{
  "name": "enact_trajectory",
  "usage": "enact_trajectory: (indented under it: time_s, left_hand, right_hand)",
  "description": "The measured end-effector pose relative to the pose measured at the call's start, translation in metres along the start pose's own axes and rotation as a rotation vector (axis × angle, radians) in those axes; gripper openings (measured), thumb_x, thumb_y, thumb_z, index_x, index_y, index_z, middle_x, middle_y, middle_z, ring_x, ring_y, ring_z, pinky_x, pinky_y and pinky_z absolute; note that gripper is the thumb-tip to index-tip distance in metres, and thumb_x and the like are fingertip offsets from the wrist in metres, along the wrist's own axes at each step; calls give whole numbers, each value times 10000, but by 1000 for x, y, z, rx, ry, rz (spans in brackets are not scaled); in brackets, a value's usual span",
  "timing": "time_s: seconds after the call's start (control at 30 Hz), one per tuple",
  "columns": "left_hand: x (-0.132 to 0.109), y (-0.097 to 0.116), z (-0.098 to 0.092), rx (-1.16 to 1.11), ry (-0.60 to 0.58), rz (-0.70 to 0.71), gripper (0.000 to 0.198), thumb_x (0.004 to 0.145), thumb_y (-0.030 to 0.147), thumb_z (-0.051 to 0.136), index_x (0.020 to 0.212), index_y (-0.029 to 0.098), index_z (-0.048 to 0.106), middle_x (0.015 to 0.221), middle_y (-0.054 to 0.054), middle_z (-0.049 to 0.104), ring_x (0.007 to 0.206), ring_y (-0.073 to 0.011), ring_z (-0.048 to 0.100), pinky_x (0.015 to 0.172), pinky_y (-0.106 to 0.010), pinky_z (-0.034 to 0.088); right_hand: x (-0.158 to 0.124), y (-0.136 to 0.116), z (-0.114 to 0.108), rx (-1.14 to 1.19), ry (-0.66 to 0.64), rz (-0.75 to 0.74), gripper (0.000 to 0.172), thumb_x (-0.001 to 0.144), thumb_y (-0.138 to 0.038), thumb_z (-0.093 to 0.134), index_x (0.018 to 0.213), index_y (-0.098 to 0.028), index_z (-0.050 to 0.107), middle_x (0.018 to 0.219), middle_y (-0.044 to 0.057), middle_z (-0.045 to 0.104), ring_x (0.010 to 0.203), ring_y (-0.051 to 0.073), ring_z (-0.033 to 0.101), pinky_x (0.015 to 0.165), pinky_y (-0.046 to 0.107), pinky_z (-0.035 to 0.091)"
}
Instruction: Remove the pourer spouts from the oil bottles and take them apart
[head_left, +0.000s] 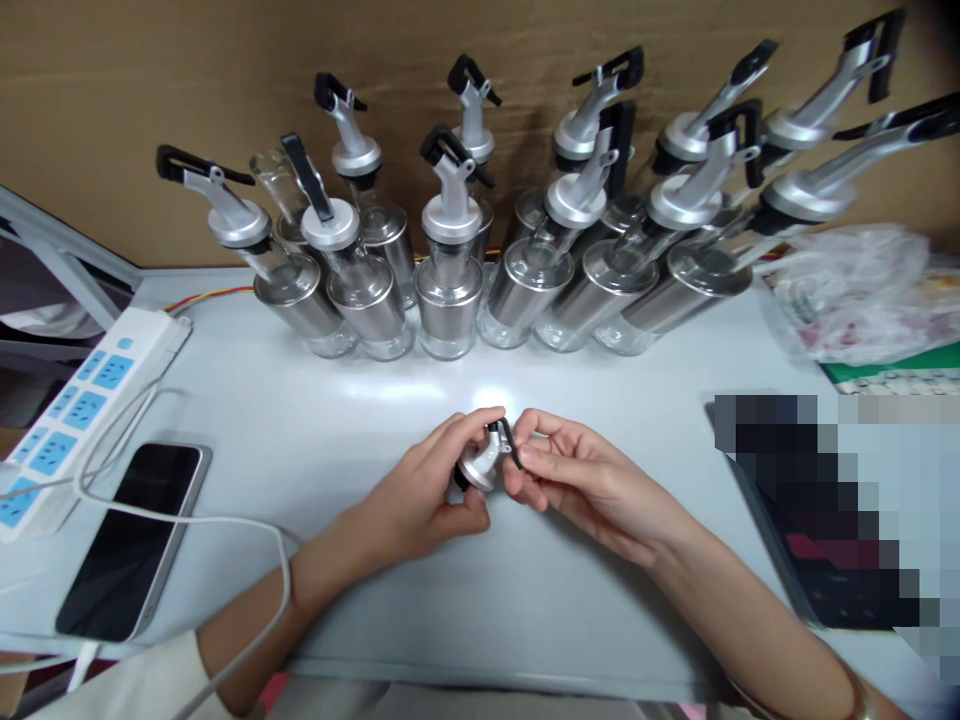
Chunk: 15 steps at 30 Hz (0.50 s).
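Between my two hands, above the front middle of the table, is a loose silver pour spout point(484, 462) with a black lever. My left hand point(431, 485) is curled around its round silver cap, thumb below and fingers over the top. The fingertips of my right hand point(574, 465) pinch the black lever on the spout's right side. Behind the hands, glass oil bottles point(448, 310) with steel sleeves stand in rows, several fitted with the same kind of spout.
A white power strip point(75, 410) with blue sockets and a black phone point(135, 540) lie at the left, and a pale cable crosses my left forearm. At the right are clear plastic bags point(855, 290) and a dark flat device point(780, 520), partly pixelated. Brown cardboard point(225, 60) stands behind the bottles.
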<state>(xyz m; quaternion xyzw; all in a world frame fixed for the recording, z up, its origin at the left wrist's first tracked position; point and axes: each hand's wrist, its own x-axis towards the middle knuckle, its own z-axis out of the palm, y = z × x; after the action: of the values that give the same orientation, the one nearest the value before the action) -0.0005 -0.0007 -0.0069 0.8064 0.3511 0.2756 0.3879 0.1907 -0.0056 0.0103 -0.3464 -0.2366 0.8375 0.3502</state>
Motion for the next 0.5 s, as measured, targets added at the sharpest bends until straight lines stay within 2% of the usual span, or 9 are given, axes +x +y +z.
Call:
enact_trajectory:
  time_s: [0.2,0.33,0.5]
  left_hand:
    - [1,-2,0,49,-6,59,654,701,102,448,1330,220,312,984,-49,572,873,-165,561,789,-298,489]
    - [0,-3,2,24,-38,37,660,714,121,439,1346,211,271,925,-38,591,786,-150,570,736,-289,496]
    - [-1,-3,3,0,-50,21,653,687,131,434,1322,196,298,860,-16,585,762,-143,571,720,-280,497]
  right_hand:
    - [0,-1,-1,47,-56,68,251,794,-217,688,1005,-147,573,662,-5,671,530,44,547,561,175,426]
    - [0,-2,0,43,-97,68,196,813,-234,670,957,-123,597,682,-1,646,565,42,545,577,168,430]
    - [-1,-3,-1,89,-220,116,181,849,-250,631,938,-97,595,728,37,656,617,54,583,600,168,447]
